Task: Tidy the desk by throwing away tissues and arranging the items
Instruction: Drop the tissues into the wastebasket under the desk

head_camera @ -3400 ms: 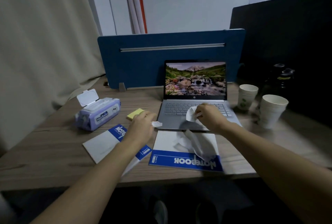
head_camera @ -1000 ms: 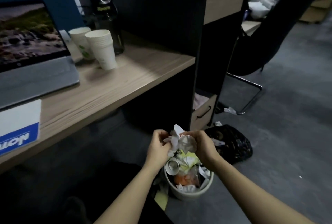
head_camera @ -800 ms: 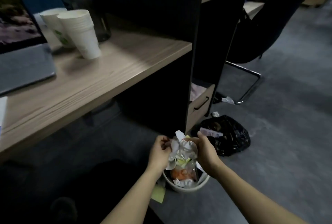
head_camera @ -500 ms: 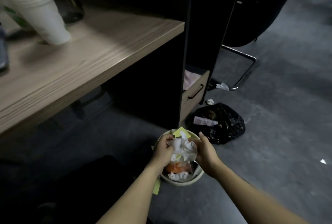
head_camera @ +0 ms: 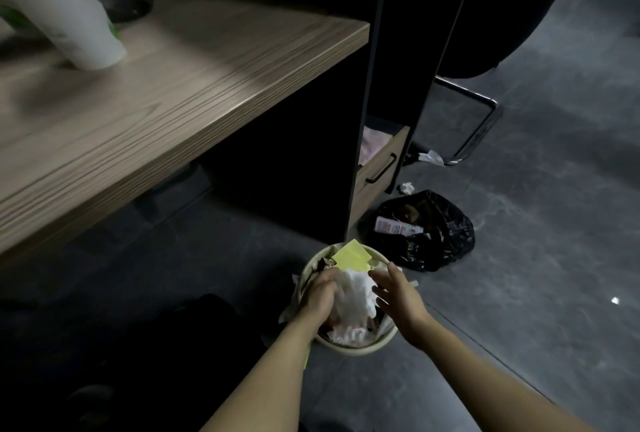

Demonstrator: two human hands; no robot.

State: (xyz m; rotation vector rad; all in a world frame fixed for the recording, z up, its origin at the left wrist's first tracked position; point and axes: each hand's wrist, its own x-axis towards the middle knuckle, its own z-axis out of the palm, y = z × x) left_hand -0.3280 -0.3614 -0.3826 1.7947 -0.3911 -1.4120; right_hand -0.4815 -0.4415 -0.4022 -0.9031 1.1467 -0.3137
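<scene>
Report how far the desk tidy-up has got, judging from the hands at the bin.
Done: the white tissues are off the desk and over the full waste bin on the floor. In hand: the left hand presses the wad down into the bin while the right hand hovers open beside it. Left: arranging the desk items; of these only the paper cups on the desk show here.

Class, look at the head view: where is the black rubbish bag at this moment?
The black rubbish bag lies on the grey floor right of centre, just beyond and to the right of the round waste bin, below the open drawer.
</scene>
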